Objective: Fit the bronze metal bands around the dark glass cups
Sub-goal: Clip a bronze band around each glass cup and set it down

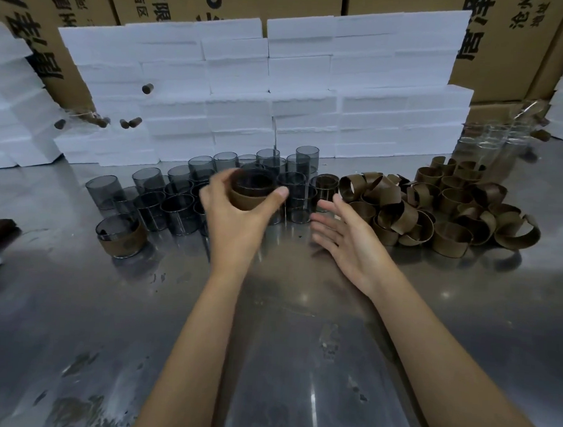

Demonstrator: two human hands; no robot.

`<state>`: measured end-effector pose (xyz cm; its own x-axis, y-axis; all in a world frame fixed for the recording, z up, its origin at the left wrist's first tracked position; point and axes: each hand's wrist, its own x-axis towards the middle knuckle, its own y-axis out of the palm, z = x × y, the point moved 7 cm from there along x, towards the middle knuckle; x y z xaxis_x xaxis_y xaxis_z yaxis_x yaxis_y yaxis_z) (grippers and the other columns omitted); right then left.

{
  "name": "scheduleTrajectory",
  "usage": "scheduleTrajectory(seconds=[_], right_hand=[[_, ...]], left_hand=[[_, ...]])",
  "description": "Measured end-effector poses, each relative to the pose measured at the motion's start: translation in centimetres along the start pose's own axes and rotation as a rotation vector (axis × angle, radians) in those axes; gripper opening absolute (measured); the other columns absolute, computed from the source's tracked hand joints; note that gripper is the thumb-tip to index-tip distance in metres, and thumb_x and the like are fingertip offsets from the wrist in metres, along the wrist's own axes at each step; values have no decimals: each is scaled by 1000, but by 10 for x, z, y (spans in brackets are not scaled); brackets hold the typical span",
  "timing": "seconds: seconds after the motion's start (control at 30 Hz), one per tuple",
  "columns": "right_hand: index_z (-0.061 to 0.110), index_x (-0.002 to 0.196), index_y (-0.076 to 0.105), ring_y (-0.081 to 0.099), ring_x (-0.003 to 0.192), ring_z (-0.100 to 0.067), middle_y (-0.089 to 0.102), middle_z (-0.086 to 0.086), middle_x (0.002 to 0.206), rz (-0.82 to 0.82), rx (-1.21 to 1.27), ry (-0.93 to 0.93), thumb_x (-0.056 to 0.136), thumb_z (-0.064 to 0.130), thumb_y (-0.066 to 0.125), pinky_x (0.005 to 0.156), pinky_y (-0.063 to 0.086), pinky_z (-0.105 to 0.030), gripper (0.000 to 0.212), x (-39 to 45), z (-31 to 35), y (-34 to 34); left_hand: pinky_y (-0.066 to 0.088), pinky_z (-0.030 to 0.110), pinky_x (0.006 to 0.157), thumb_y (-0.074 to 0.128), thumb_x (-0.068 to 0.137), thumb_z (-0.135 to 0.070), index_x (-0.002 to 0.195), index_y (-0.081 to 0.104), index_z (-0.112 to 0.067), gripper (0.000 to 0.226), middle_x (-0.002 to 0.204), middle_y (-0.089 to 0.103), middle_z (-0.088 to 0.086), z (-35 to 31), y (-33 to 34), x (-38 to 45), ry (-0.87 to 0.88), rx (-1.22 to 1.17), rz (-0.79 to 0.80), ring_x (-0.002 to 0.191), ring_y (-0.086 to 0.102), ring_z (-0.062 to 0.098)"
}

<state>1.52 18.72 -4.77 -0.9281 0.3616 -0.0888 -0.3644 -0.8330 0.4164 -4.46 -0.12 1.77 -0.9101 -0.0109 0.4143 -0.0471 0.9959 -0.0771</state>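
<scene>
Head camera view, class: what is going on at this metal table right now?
A person is fitting bands onto cups. The left hand grips a dark glass cup with a bronze band round its lower part. The right hand is open and empty, near the pile of loose bands. One finished cup stands at the left; many bare cups wait behind.

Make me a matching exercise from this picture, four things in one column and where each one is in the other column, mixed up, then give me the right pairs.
Things:
1. banded cup
2. band pile
3. foam blocks
4. right hand

Places or states:
A. stacked in a wall behind the bare cups
B. open, holding nothing, beside the band pile
C. gripped in the left hand
D. heaped on the table's right side

Pairs: 1-C, 2-D, 3-A, 4-B
</scene>
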Motion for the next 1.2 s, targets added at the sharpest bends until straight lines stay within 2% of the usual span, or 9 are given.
scheduleTrajectory(seconds=[0.17, 0.27, 0.4, 0.5, 0.6, 0.77, 0.93, 1.07, 1.2], right_hand=[[7, 129, 66, 63, 122, -23, 66, -15, 131, -26, 23, -5, 104, 40, 53, 91, 56, -30, 44, 0, 0, -3], [4, 127, 67, 66, 117, -23, 67, -14, 126, -43, 61, -4, 104, 39, 54, 89, 56, -30, 44, 1, -2, -5], [6, 121, 69, 67, 111, -20, 69, -13, 120, -36, 89, -3, 104, 40, 55, 87, 57, -30, 40, 2, -3, -7], [7, 117, 70, 67, 110, -20, 69, -12, 118, -36, 94, 0, 103, 40, 56, 86, 57, -30, 38, 2, -3, -8], [8, 113, 71, 68, 108, -20, 70, -11, 115, -32, 97, -1, 103, 39, 56, 84, 57, -29, 36, 3, -4, -8], [8, 113, 70, 68, 107, -20, 70, -12, 115, -31, 104, 10, 104, 39, 55, 85, 56, -29, 36, 4, -4, -7], [8, 112, 70, 68, 106, -20, 70, -14, 116, -39, 101, 11, 104, 38, 55, 85, 57, -29, 35, 1, -3, -7], [6, 116, 67, 66, 110, -23, 69, -17, 119, -55, 109, 10, 104, 36, 55, 89, 57, -31, 34, -1, -2, -6], [5, 124, 63, 66, 108, -24, 68, -22, 126, -79, 37, 1, 103, 38, 56, 89, 56, -32, 40, -3, 1, -3]], left_hand=[[44, 38, 108, 86, 62, -62, 116, 55, -39, 66, 108, 52, -19, 14, -75, 17, -56, 246, -99, 128, 48, 23], [48, 50, 106, 88, 70, -49, 106, 63, -31, 48, 113, 67, -1, 41, -111, 24, -199, 320, -150, 125, 55, 32], [44, 39, 100, 88, 78, -31, 138, 54, -10, 72, 134, 62, 13, 68, -126, 23, -296, 442, -123, 127, 54, 33], [46, 40, 91, 86, 81, -33, 133, 57, -4, 67, 133, 59, 18, 72, -129, 23, -276, 532, -110, 123, 54, 34], [40, 45, 107, 85, 81, -34, 132, 60, 1, 67, 139, 42, 20, 59, -128, 23, -190, 692, -149, 132, 39, 34], [40, 45, 101, 77, 88, -32, 122, 66, -12, 41, 120, 44, 14, 24, -97, 12, 218, 747, -107, 121, 34, 27], [41, 32, 85, 74, 86, -53, 88, 63, -19, 36, 110, 45, 2, 46, -53, -1, 102, 769, 252, 102, 48, 18], [43, 37, 73, 74, 88, -46, 85, 57, -13, 38, 108, 50, 1, 36, -55, -4, 145, 795, 199, 81, 55, 20], [49, 29, 73, 82, 81, -47, 98, 51, -32, 39, 105, 53, -15, 7, -50, -14, 155, 493, 135, 88, 58, 3]])
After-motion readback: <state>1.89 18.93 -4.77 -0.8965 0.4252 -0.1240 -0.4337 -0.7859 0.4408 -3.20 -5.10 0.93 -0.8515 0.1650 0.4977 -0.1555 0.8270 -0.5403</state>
